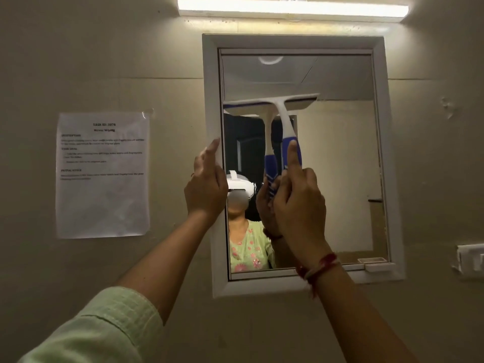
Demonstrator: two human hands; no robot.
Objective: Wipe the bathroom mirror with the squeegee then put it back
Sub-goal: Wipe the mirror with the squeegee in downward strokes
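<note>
Squeegee [284, 119], white with a blue grip, presses its blade across the upper part of the mirror [340, 166]. Right hand [298, 203] grips its handle, forefinger extended along it. Left hand [207, 187] rests loosely curled on the mirror's white frame [210, 100], at the left edge.

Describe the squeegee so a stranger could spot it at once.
Find the white-framed mirror on the beige wall under the strip light. The squeegee lies against the glass, held by the right hand: a white T-shaped head on a blue-and-white handle.
</note>
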